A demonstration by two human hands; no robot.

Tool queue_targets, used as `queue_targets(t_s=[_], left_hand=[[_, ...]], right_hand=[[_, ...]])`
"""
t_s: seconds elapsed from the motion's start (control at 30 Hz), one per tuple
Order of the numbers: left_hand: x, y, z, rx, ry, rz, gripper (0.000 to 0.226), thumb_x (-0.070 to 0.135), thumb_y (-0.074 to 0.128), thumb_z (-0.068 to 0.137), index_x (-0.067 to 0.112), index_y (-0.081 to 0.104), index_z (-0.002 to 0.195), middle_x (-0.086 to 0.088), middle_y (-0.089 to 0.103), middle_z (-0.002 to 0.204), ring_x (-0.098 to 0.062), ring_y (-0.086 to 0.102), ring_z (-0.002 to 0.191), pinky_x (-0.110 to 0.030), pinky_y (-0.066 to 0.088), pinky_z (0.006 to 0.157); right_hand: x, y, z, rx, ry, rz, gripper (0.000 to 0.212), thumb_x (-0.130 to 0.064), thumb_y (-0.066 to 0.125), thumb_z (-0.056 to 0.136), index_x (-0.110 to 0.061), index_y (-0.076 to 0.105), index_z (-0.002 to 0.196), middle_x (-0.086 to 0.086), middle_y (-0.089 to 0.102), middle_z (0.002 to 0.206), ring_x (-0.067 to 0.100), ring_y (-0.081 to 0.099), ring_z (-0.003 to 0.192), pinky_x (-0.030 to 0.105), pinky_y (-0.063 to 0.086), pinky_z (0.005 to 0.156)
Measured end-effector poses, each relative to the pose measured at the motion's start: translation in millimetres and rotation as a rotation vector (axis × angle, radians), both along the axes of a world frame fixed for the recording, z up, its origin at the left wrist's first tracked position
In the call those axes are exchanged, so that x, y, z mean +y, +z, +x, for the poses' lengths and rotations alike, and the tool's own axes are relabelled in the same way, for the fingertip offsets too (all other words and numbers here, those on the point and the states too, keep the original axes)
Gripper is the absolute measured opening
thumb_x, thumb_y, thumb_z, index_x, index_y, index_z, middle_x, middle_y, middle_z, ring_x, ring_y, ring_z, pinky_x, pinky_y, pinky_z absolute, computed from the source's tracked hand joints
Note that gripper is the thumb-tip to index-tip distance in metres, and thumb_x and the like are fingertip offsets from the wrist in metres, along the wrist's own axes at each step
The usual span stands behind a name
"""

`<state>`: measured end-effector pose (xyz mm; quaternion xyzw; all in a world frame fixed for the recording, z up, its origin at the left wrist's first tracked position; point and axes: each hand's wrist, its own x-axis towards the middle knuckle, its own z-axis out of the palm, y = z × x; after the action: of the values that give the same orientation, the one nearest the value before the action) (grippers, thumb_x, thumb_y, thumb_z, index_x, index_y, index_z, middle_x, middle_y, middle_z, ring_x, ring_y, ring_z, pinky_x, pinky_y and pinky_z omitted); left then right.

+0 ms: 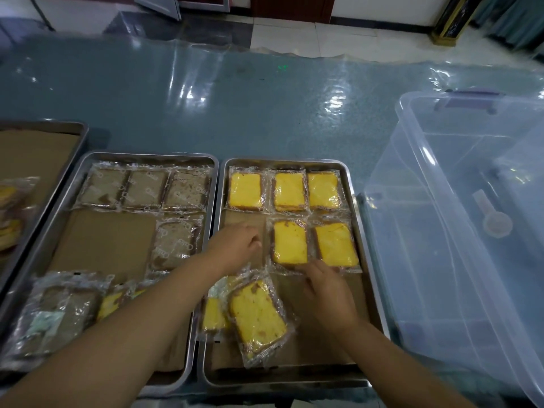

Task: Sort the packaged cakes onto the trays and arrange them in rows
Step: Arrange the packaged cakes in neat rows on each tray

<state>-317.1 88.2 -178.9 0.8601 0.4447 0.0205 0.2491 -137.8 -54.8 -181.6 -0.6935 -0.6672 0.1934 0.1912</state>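
The right tray [357, 201] holds wrapped yellow cakes, three in the back row [290, 191] and two in the second row. My left hand [237, 245] hovers over the bare left spot of that second row. Its fingers are curled beside the wrapper of the middle yellow cake [290, 242], and nothing shows in them. My right hand [325, 285] lies flat with spread fingertips on the front wrapper edge of the second-row cakes. Two loose yellow cakes [257, 315] lie tilted at the tray's front left. The left tray [67, 184] holds brown cakes [145, 188].
A mixed pile of brown and yellow packs [59, 310] sits at the left tray's front left. A third tray [75, 134] with more packs is at the far left. A clear plastic bin [441, 231] with a small scoop inside stands right of the trays.
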Motion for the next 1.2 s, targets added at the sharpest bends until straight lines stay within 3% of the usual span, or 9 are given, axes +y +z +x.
queue_targets(t_s=[0.1, 0.2, 0.43, 0.63, 0.7, 0.8, 0.93, 1.03, 1.2], left_hand=[[-4, 1, -17, 0.123, -0.041, -0.008, 0.023, 0.031, 0.044, 0.096, 0.02, 0.053, 0.078, 0.009, 0.047, 0.069, -0.011, 0.047, 0.065, -0.025, 0.028, 0.05], [-15, 1, -21, 0.182, -0.07, -0.022, 0.031, 0.034, 0.042, 0.096, 0.019, 0.047, 0.069, 0.008, 0.044, 0.064, -0.014, 0.046, 0.062, -0.028, 0.027, 0.05], [-34, 7, -26, 0.125, -0.002, -0.225, 0.045, 0.038, 0.043, 0.096, 0.02, 0.043, 0.054, 0.003, 0.044, 0.057, -0.009, 0.04, 0.052, -0.026, 0.024, 0.047], [-24, 28, -39, -0.193, 0.284, -0.208, 0.03, 0.036, 0.04, 0.098, 0.023, 0.052, 0.073, 0.003, 0.053, 0.068, -0.018, 0.054, 0.066, -0.027, 0.036, 0.055], [-19, 32, -39, -0.251, 0.368, -0.132, 0.02, 0.031, 0.044, 0.097, 0.02, 0.06, 0.103, 0.002, 0.062, 0.089, -0.018, 0.059, 0.079, -0.028, 0.042, 0.062], [-18, 27, -39, -0.225, 0.366, 0.074, 0.043, 0.028, 0.052, 0.093, 0.021, 0.044, 0.135, -0.003, 0.053, 0.127, -0.022, 0.049, 0.114, -0.035, 0.043, 0.091], [-20, 5, -35, 0.039, 0.117, 0.188, 0.064, 0.039, 0.051, 0.092, 0.031, 0.019, 0.147, 0.002, 0.02, 0.155, -0.018, 0.012, 0.142, -0.039, 0.011, 0.113], [-20, -15, -32, 0.213, -0.053, 0.174, 0.069, 0.05, 0.04, 0.094, 0.031, 0.002, 0.149, -0.002, -0.005, 0.158, -0.019, -0.012, 0.143, -0.037, -0.013, 0.111], [-20, -26, -28, 0.372, -0.135, 0.206, 0.069, 0.055, 0.031, 0.094, 0.029, -0.005, 0.148, -0.005, -0.013, 0.156, -0.021, -0.017, 0.142, -0.039, -0.022, 0.107]], right_hand=[[-5, -8, -22, 0.117, 0.007, -0.151, 0.015, -0.028, 0.06, 0.087, -0.028, 0.058, 0.102, -0.017, 0.054, 0.098, 0.001, 0.053, 0.081, 0.012, 0.043, 0.067], [-2, -11, -37, 0.307, -0.103, -0.339, 0.014, -0.038, 0.062, 0.085, -0.032, 0.056, 0.096, -0.014, 0.059, 0.094, 0.001, 0.056, 0.084, 0.02, 0.047, 0.069], [7, 1, -33, 0.673, -0.282, -0.433, 0.019, -0.008, 0.066, 0.083, -0.018, 0.058, 0.068, -0.005, 0.06, 0.066, 0.004, 0.056, 0.061, 0.015, 0.046, 0.057], [37, 21, -19, 0.891, -0.506, -0.308, 0.02, -0.011, 0.062, 0.087, -0.016, 0.053, 0.07, -0.005, 0.053, 0.055, 0.006, 0.047, 0.049, 0.022, 0.038, 0.046], [56, 24, -28, 0.91, -0.577, -0.238, 0.02, -0.012, 0.061, 0.087, -0.016, 0.051, 0.071, -0.002, 0.054, 0.058, 0.01, 0.047, 0.049, 0.023, 0.038, 0.044], [83, 20, -54, 0.889, -0.625, -0.214, 0.016, -0.008, 0.059, 0.087, -0.013, 0.052, 0.075, 0.004, 0.056, 0.062, 0.012, 0.049, 0.048, 0.02, 0.037, 0.039], [100, 9, -76, 0.705, -0.546, -0.252, 0.003, -0.007, 0.054, 0.09, -0.007, 0.056, 0.089, 0.006, 0.06, 0.074, 0.02, 0.058, 0.067, 0.024, 0.046, 0.055], [97, 4, -66, 0.304, -0.332, -0.242, 0.012, -0.009, 0.051, 0.091, -0.006, 0.062, 0.096, 0.01, 0.062, 0.091, 0.028, 0.058, 0.085, 0.035, 0.046, 0.072], [70, -2, -39, -0.08, -0.221, -0.014, 0.045, 0.003, 0.055, 0.084, -0.009, 0.054, 0.127, 0.011, 0.052, 0.118, 0.027, 0.048, 0.109, 0.035, 0.044, 0.088]])
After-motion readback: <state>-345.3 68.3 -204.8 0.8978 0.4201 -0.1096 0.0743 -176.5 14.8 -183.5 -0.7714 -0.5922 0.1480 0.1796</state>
